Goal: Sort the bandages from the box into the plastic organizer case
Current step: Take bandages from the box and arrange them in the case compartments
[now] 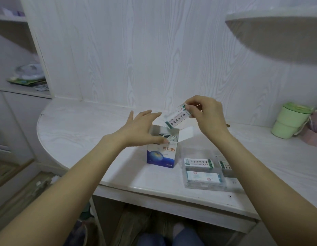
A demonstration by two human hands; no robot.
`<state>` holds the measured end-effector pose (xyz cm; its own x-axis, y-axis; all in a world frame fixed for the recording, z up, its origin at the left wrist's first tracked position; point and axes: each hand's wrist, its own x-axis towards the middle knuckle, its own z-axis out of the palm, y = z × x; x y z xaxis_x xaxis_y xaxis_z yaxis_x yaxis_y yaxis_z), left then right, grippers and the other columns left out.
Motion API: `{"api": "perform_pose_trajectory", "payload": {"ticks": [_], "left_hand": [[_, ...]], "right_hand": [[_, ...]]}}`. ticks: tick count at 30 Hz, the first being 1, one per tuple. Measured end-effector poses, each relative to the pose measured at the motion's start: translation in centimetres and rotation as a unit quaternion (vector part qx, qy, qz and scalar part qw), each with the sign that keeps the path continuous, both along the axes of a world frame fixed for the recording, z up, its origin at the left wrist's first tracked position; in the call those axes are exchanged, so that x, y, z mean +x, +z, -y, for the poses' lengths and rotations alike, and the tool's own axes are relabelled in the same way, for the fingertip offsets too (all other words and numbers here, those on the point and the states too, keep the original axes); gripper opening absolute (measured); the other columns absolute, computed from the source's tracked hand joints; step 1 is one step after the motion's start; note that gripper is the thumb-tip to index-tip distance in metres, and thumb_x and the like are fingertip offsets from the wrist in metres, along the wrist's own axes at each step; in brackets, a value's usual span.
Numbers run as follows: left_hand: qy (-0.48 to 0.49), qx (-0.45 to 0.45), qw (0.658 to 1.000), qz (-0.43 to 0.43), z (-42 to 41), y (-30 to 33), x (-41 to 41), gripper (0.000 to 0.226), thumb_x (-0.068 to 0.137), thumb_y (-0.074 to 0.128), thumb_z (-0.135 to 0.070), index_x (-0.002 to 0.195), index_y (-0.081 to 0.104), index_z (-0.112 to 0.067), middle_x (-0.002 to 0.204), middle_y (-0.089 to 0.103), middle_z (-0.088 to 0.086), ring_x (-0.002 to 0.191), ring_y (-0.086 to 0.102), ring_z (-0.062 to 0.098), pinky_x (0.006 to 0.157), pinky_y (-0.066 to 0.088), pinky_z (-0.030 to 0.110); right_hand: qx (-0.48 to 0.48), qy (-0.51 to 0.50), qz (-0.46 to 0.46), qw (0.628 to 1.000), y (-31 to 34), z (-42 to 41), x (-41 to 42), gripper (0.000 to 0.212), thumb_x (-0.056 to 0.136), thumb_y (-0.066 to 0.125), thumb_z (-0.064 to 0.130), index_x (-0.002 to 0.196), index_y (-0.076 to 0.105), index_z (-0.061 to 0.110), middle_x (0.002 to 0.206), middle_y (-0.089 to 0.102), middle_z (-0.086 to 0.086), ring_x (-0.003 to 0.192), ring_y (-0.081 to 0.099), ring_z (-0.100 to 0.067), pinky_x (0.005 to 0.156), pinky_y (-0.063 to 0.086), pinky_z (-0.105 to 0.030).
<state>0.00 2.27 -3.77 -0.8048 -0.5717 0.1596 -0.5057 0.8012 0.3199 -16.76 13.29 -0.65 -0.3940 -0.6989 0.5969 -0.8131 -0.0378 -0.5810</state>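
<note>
A white wood-grain desk (79, 128) with a rounded left end stands against a matching wall. On it, an open box (162, 157) stands upright near the front edge, with a clear case (205, 172) holding bandages just right of it. A green cup (290, 125) stands at far right, with a pink thing (312, 137) beside it.

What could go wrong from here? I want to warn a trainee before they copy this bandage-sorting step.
The right hand pinches the bandage packet only at its top end, so it could slip and drop beside the box. The left hand steadies the open box just by its rim; a nudge might tip it. The organizer case sits near the desk edge, under the right forearm, which might knock it off.
</note>
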Motion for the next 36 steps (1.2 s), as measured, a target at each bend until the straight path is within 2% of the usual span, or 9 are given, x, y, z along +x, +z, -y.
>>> {"api": "perform_pose_trajectory", "payload": {"ticks": [2, 5, 9, 12, 18, 24, 29, 33, 36], "left_hand": [[-0.015, 0.026, 0.991, -0.127, -1.1, 0.7, -0.4, 0.079, 0.083, 0.058, -0.058, 0.148, 0.025, -0.025, 0.152, 0.031, -0.008, 0.142, 0.017, 0.007, 0.118, 0.01, 0.039], [-0.045, 0.158, 0.953, -0.253, -3.4, 2.3, -1.4, 0.055, 0.095, 0.048, -0.041, 0.146, 0.031, -0.027, 0.144, 0.043, -0.012, 0.129, 0.039, 0.006, 0.096, 0.035, 0.016], [-0.093, 0.322, 0.921, -0.199, -5.6, 3.3, -3.0, 0.038, 0.101, 0.037, -0.035, 0.133, 0.049, -0.02, 0.122, 0.062, 0.003, 0.104, 0.062, 0.017, 0.09, 0.049, 0.031], [-0.156, 0.445, 0.86, -0.195, -7.1, 2.9, -4.1, 0.03, 0.103, 0.032, -0.019, 0.122, 0.052, -0.006, 0.106, 0.068, 0.016, 0.085, 0.07, 0.02, 0.077, 0.055, 0.023], [-0.15, 0.481, 0.829, -0.242, -9.3, 2.0, -6.9, 0.023, 0.101, 0.039, -0.011, 0.105, 0.06, -0.006, 0.086, 0.072, 0.009, 0.074, 0.07, 0.017, 0.065, 0.053, 0.018], [-0.121, 0.52, 0.794, -0.29, -10.5, 0.6, -8.5, 0.017, 0.092, 0.056, -0.007, 0.106, 0.064, -0.009, 0.095, 0.073, 0.016, 0.085, 0.072, 0.029, 0.07, 0.059, 0.026], [-0.119, 0.569, 0.764, -0.28, -11.0, 0.3, -9.4, 0.024, 0.099, 0.046, -0.016, 0.11, 0.062, -0.003, 0.099, 0.071, 0.018, 0.095, 0.07, 0.027, 0.076, 0.058, 0.027], [-0.082, 0.547, 0.778, -0.297, -11.0, 0.0, -10.0, 0.017, 0.094, 0.054, -0.013, 0.103, 0.066, -0.004, 0.094, 0.073, 0.014, 0.089, 0.071, 0.026, 0.072, 0.059, 0.027], [-0.018, 0.511, 0.8, -0.314, -10.7, -0.4, -10.6, 0.009, 0.087, 0.063, -0.011, 0.093, 0.069, -0.006, 0.081, 0.074, 0.009, 0.076, 0.071, 0.02, 0.065, 0.059, 0.027]], "right_hand": [[-0.027, 0.033, 0.094, 0.995, 0.5, -0.7, -0.2, 0.016, 0.09, 0.059, 0.003, 0.083, 0.069, 0.015, 0.078, 0.067, 0.001, 0.077, 0.065, -0.014, 0.067, 0.056, -0.023], [-0.032, 0.119, 0.18, 0.976, 0.9, -2.6, -0.3, 0.021, 0.088, 0.061, -0.001, 0.078, 0.068, 0.017, 0.078, 0.068, -0.002, 0.077, 0.066, -0.013, 0.065, 0.056, -0.021], [-0.049, 0.151, 0.201, 0.967, 0.7, -4.8, -0.8, 0.018, 0.087, 0.061, -0.003, 0.081, 0.069, 0.013, 0.075, 0.069, -0.001, 0.073, 0.066, -0.009, 0.065, 0.054, -0.02], [-0.068, 0.111, 0.206, 0.97, 0.0, -6.1, -1.4, 0.018, 0.086, 0.062, -0.003, 0.081, 0.069, 0.013, 0.073, 0.069, 0.004, 0.068, 0.064, -0.003, 0.063, 0.052, -0.016], [-0.031, 0.07, 0.262, 0.962, -0.8, -8.4, -3.2, 0.009, 0.08, 0.073, 0.009, 0.087, 0.071, 0.015, 0.077, 0.072, -0.001, 0.066, 0.065, -0.005, 0.059, 0.051, -0.017], [-0.008, 0.049, 0.294, 0.954, -1.5, -9.8, -4.8, 0.014, 0.075, 0.077, 0.004, 0.083, 0.072, 0.014, 0.07, 0.073, 0.002, 0.062, 0.065, -0.006, 0.057, 0.05, -0.016], [-0.023, 0.021, 0.268, 0.963, -1.8, -10.5, -5.4, 0.017, 0.073, 0.079, 0.007, 0.087, 0.072, 0.009, 0.067, 0.071, 0.0, 0.056, 0.063, -0.004, 0.051, 0.046, -0.014], [-0.026, 0.025, 0.274, 0.961, -2.2, -10.9, -5.8, 0.018, 0.071, 0.08, 0.005, 0.086, 0.071, 0.012, 0.061, 0.07, 0.002, 0.055, 0.063, -0.006, 0.049, 0.044, -0.015], [-0.031, 0.04, 0.298, 0.953, -2.7, -11.1, -6.2, 0.022, 0.072, 0.078, -0.001, 0.089, 0.07, 0.01, 0.073, 0.073, -0.002, 0.068, 0.071, -0.012, 0.059, 0.053, -0.018]]}}
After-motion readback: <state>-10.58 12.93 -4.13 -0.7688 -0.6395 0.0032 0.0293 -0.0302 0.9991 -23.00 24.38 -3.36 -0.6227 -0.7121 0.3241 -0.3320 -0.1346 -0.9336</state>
